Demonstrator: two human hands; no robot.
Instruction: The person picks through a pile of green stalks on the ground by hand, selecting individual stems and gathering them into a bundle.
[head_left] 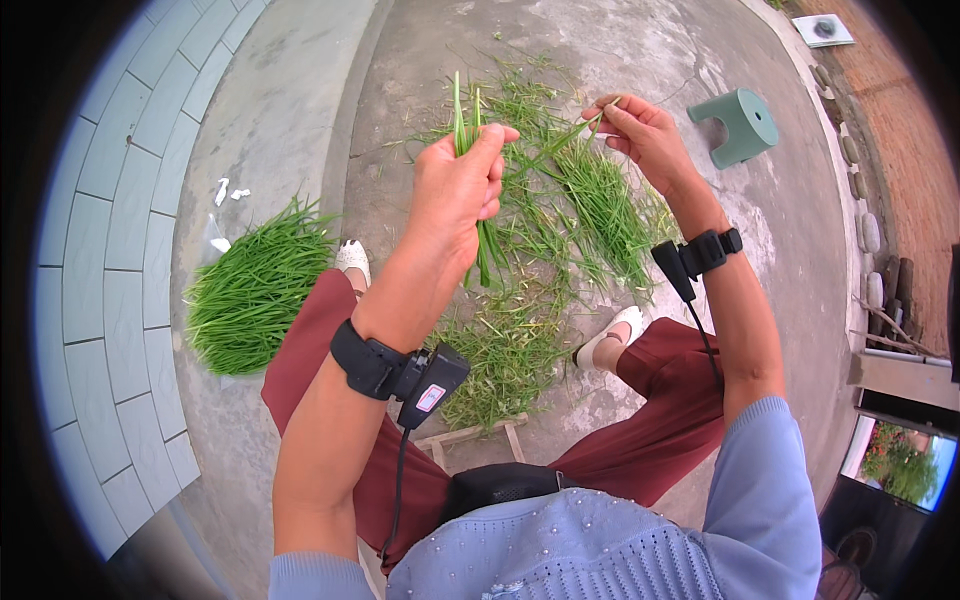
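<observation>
My left hand [452, 192] is closed around a small bunch of chives [487, 258]. Pale stem ends rise above the fist and green leaves hang below it. To the right, my right hand [648, 140] pinches a thin chive blade [597, 121] between thumb and fingers, apart from the bunch. Under and beyond both hands, a loose pile of chives [605, 215] lies on the concrete. A heap of trimmed-off leaves and yellowish scraps [500, 365] spreads between my feet. At my left, a thick, neat pile of green chives [262, 290] rests on the ground.
A green plastic stool [742, 128] stands at the far right. White scraps [222, 190] lie above the left pile. Pale wall tiles [105, 270] border the left side. Stones [870, 230] line the right edge. Part of a wooden frame [475, 436] shows between my knees.
</observation>
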